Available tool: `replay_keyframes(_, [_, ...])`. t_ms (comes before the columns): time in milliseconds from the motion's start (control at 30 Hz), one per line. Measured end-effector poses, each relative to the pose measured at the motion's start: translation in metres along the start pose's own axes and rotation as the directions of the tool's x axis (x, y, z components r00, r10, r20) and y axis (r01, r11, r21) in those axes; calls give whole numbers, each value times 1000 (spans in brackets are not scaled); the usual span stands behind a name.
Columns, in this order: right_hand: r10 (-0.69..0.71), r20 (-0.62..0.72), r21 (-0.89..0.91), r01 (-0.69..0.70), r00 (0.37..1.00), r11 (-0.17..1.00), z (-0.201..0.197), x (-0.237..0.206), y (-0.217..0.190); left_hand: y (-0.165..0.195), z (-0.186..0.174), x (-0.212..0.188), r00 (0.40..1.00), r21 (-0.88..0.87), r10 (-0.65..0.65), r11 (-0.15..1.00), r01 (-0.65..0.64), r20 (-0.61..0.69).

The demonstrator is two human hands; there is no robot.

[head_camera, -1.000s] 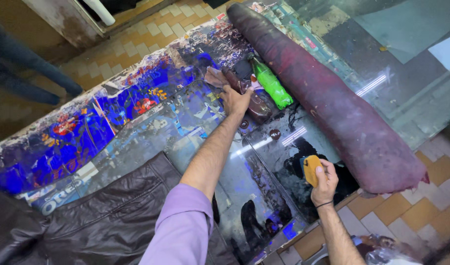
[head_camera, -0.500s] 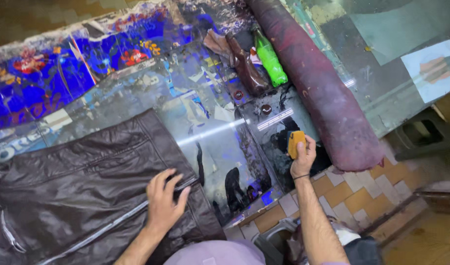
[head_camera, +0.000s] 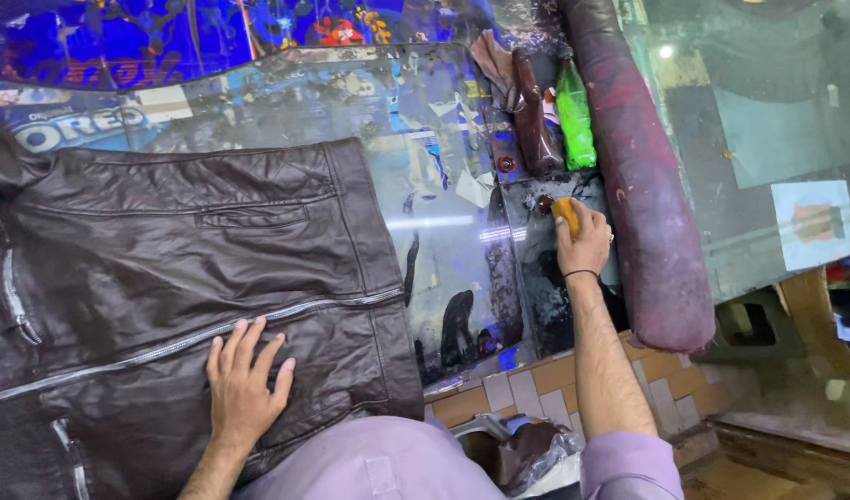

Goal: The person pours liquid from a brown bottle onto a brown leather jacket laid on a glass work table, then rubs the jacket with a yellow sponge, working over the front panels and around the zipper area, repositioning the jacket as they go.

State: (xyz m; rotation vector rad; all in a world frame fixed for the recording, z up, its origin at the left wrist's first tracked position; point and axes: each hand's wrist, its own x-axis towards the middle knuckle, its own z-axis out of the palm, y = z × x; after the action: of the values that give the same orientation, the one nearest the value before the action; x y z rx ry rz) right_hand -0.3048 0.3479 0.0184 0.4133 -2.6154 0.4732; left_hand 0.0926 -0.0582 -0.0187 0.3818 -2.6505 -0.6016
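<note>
A dark brown leather jacket [head_camera: 175, 268] lies spread flat on the glass-topped counter [head_camera: 443, 185], its zip running across the front. My left hand [head_camera: 244, 380] rests palm down on the jacket's lower front, just below the zip, fingers apart. My right hand [head_camera: 582, 241] reaches forward and grips a small yellow sponge [head_camera: 566, 213], pressing it on the dark stained patch of the counter. A dark brown bottle [head_camera: 533, 125] and a green bottle [head_camera: 575, 116] stand just beyond the sponge.
A long maroon padded roll [head_camera: 642, 185] lies along the right side of the counter. A crumpled brown rag [head_camera: 492, 60] sits beside the bottles. Colourful wrappers show under the glass. Tiled floor and a bag lie below the near edge.
My left hand left the bottles at the back and came down onto the jacket. My right hand moved the sponge forward toward the bottles. The view swung left over the jacket.
</note>
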Motion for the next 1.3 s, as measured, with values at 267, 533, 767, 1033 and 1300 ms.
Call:
replay_keyframes(267, [16, -127, 34, -12, 992, 999, -1, -11, 1, 4, -1, 2, 1000, -11, -14, 1000, 14, 10])
replay_keyframes(533, [52, 209, -177, -14, 977, 984, -13, -56, 8, 3, -2, 2, 999, 19, -22, 1000, 21, 41])
replay_keyframes(767, [2, 95, -229, 20, 995, 973, -20, -36, 15, 4, 0, 3, 1000, -3, -4, 1000, 4, 15])
replay_keyframes(1033, [26, 153, -167, 0, 988, 986, -28, -49, 27, 5, 0, 3, 1000, -25, -2, 1000, 2, 19])
replay_keyframes(1300, [207, 348, -407, -52, 914, 912, -33, -51, 19, 7, -1, 4, 1000, -27, -9, 1000, 10, 15])
